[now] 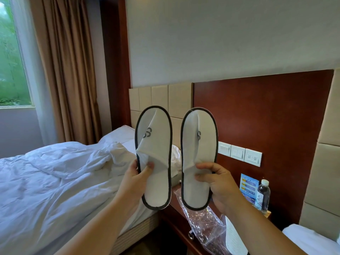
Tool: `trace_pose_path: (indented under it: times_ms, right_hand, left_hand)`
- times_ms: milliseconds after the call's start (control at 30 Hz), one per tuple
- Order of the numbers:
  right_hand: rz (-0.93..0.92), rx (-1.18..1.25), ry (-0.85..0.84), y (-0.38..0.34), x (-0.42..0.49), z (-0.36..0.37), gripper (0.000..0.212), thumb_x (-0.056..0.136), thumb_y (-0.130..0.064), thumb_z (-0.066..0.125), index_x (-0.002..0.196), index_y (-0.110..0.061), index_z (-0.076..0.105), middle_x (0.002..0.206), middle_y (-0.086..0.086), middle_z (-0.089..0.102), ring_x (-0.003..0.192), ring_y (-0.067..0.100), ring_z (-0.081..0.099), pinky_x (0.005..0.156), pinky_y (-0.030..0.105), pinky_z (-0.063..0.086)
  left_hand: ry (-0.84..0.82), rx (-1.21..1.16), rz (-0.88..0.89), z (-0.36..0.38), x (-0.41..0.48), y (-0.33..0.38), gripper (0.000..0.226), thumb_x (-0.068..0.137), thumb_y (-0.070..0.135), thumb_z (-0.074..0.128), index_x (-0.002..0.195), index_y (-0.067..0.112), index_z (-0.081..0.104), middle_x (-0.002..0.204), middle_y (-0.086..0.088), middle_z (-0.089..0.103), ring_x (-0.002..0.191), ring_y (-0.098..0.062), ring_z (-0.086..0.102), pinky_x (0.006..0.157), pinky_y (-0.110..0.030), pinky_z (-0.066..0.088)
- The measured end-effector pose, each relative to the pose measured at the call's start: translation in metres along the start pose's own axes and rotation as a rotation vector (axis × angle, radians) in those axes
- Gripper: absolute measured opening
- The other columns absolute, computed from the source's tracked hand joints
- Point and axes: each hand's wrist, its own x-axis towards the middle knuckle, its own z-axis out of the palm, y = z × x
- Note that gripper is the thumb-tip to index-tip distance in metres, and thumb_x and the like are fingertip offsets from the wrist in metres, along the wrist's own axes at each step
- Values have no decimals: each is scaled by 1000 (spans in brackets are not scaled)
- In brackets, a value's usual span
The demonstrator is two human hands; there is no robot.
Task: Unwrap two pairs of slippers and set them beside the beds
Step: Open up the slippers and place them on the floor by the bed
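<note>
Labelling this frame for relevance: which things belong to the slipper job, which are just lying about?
Job:
left slipper in left hand
right slipper in right hand
plastic wrapper
wrapped slipper under the wrapper
bed

Lying about:
water bottle
info card
wall switches
curtain

Past my right hand, a clear plastic water bottle stands beside a blue printed card. Above them are white wall switches. Left of my left hand hangs a brown curtain.

Dark wooden nightstand with crumpled clear wrapper, water bottle, leaflet; rumpled white-duveted bed beside.
</note>
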Motion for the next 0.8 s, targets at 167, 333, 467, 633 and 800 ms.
trace_pose_path:
  times_ms: [167, 333, 467, 633, 800]
  right_hand:
    - [14, 50, -13, 3, -4, 10, 41, 68, 21, 69, 67, -18, 78, 109, 6, 72, 106, 32, 63, 96, 53, 50]
    - [14, 77, -14, 2, -7, 14, 42, 68, 23, 68, 66, -18, 78, 106, 5, 71, 110, 36, 61, 99, 57, 47]
    - [20, 78, -16, 1, -8, 14, 41, 68, 23, 68, 66, -17, 78, 105, 3, 72, 110, 35, 61, 99, 57, 47]
    - [32, 78, -9, 3, -9, 15, 40, 68, 22, 68, 67, -17, 77, 113, 11, 68, 112, 40, 59, 98, 59, 46]
    - [31, 78, -10, 4, -8, 15, 40, 69, 23, 67, 68, -15, 77, 117, 12, 67, 113, 38, 59, 99, 59, 46]
  left_hand:
    - [-20, -2, -10, 4, -3, -4, 44, 82, 40, 73, 122, 26, 61, 113, -5, 73, 102, -27, 71, 87, -50, 56]
    - [-21, -16, -13, 7, -3, -5, 50, 79, 41, 74, 123, 25, 59, 113, -6, 73, 102, -28, 71, 89, -54, 55]
    - [-26, -20, -22, 6, -4, -5, 49, 80, 39, 72, 125, 24, 58, 113, -6, 74, 102, -27, 71, 89, -54, 55]
    - [-29, -31, -33, 6, -6, -6, 48, 82, 38, 72, 126, 24, 58, 114, -5, 73, 103, -27, 71, 89, -54, 55]
    - [-17, -23, -39, 5, -6, -6, 50, 80, 38, 72, 126, 23, 57, 115, -6, 73, 105, -28, 70, 91, -55, 54]
